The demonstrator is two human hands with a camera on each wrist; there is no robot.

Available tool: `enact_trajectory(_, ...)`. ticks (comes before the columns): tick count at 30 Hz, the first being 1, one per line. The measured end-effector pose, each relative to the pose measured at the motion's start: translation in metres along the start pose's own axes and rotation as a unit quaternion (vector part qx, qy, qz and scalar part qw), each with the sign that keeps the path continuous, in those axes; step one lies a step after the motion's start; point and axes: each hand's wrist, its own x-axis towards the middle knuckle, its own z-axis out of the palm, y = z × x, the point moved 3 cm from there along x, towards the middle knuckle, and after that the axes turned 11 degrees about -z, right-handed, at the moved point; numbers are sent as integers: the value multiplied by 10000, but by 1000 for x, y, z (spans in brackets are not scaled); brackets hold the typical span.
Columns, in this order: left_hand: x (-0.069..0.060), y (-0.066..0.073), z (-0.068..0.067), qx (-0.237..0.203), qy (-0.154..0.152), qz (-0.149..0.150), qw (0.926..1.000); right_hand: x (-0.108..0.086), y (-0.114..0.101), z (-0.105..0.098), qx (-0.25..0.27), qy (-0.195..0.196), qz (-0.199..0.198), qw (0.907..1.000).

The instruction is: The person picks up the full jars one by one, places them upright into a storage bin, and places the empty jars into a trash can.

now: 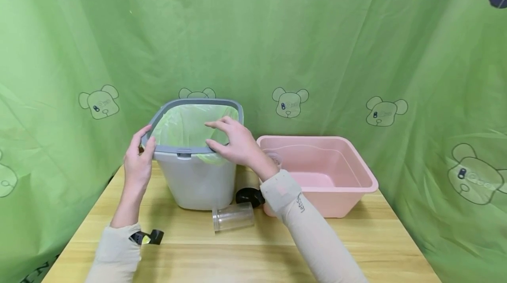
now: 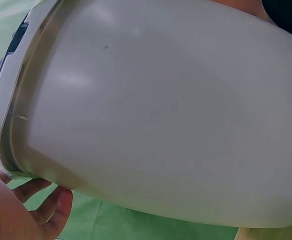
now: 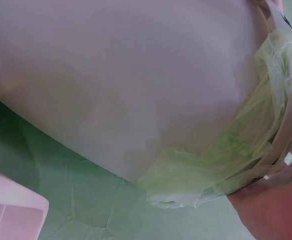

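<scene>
A light-grey trash can (image 1: 198, 181) with a darker grey rim (image 1: 166, 147) stands at the table's left side. Inside it lies a thin, translucent green trash bag (image 1: 184, 122). Part of that bag hangs outside below the rim, crumpled in the right wrist view (image 3: 195, 175). My left hand (image 1: 137, 162) holds the can's left edge between thumb and fingers. Over the right front of the opening is my right hand (image 1: 239, 144), its fingers spread and thumb near the rim. The left wrist view is mostly filled by the can's wall (image 2: 155, 110).
Right of the can stands a pink plastic tub (image 1: 317, 203), with a clear round item (image 1: 274, 158) at its left inside. A clear plastic jar (image 1: 234, 217) lies on its side before the can, beside a black round object (image 1: 248, 196). A green printed curtain (image 1: 245, 54) hangs behind the wooden table (image 1: 206, 256).
</scene>
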Motion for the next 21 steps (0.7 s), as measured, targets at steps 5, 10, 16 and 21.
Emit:
enact_trajectory(5,1,-1,1,55,69,87,9999,-1,0,0,34,28,12,10000)
enact_trajectory(10,0,-2,4,141,283,234,9992,-5,-1,-1,138,222,-106,9996)
enact_trajectory(16,-4,0,6,223,369,153,9990,-28,-4,-8,580,813,-184,9948)
enact_trajectory(21,-6,5,6,303,383,166,9987,-63,-2,-10,1085,1392,-161,9842)
